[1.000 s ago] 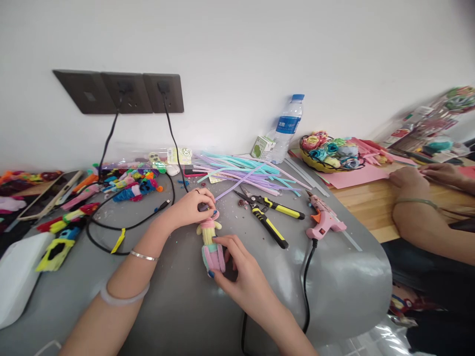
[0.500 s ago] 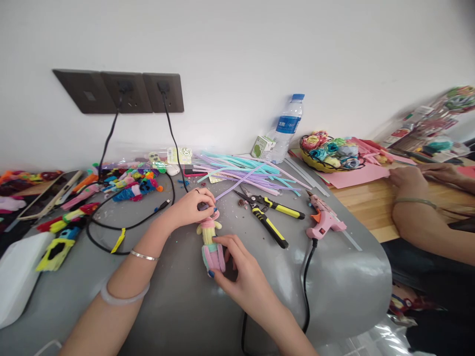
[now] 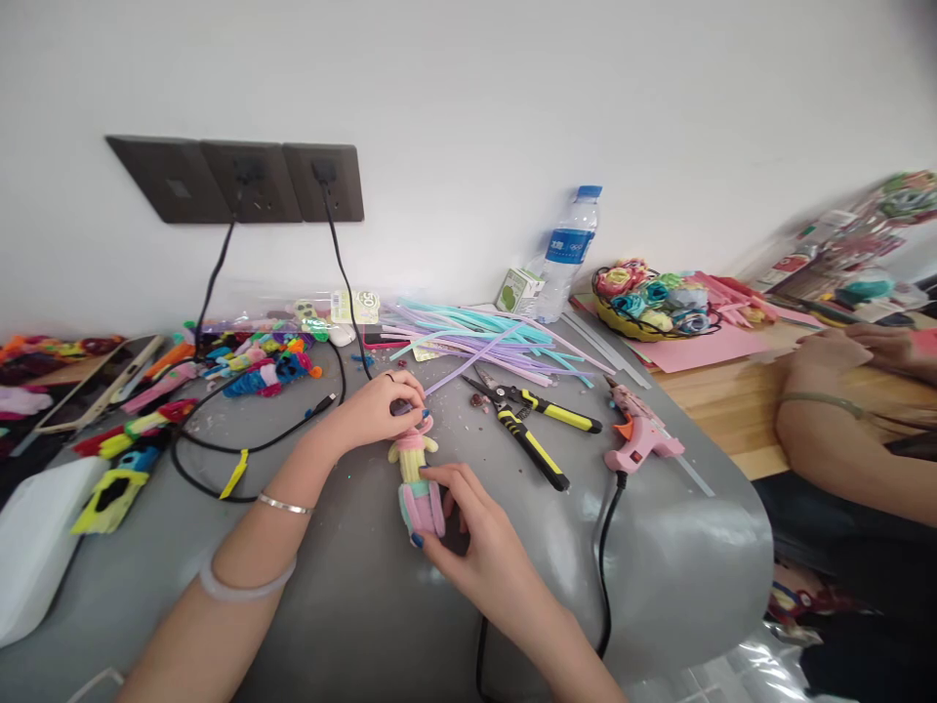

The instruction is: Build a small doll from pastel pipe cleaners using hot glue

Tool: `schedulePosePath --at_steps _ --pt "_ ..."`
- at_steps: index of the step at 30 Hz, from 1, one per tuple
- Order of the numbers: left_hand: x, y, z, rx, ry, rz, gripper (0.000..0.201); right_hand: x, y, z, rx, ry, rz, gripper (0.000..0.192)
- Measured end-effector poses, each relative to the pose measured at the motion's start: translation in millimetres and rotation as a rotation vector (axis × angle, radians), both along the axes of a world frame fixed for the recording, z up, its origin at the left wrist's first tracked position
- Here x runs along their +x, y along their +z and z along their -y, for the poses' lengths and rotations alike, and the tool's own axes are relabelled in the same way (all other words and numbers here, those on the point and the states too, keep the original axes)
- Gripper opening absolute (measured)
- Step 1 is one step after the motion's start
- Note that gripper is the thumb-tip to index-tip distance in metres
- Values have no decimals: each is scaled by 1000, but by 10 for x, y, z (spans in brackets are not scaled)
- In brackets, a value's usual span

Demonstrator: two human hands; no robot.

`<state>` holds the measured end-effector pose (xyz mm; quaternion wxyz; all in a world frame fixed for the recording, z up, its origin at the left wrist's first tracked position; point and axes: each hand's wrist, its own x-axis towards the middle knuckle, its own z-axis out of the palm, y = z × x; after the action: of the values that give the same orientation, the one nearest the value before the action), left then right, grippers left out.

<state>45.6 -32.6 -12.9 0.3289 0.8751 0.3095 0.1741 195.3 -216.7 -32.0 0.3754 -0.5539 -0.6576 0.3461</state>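
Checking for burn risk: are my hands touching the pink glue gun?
No, the glue gun lies apart, while your left hand and right hand are at the fuzzy doll.

We record the doll as pink, pale yellow, mint and lilac. We note lilac, aqua and pale pink in the loose stems. Plier handles: black and yellow. Glue gun: pink; trigger orange. Tabletop: plain grey. We log the bottle cap and label as blue, the socket plates as dark brown.
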Motion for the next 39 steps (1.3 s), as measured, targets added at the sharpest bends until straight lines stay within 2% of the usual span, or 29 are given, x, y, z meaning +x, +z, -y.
schedulePosePath --at_steps 7,11,22,26,34,39 --pt "9 2 8 7 10 -9 18 -5 8 -3 1 -8 3 56" --pt "-31 30 -13 -26 29 5 24 -3 5 -2 -2 -8 7 54" --pt "-128 102 -105 31 290 70 24 -2 2 13 8 -10 -9 53" --pt "-140 84 -117 21 366 112 24 5 -6 7 21 -27 -21 56" --pt "-139 55 -149 -34 417 236 26 32 -99 6 40 -58 -121 59" --pt "-138 33 -165 -71 424 253 28 73 -102 -5 -41 -76 -265 49"
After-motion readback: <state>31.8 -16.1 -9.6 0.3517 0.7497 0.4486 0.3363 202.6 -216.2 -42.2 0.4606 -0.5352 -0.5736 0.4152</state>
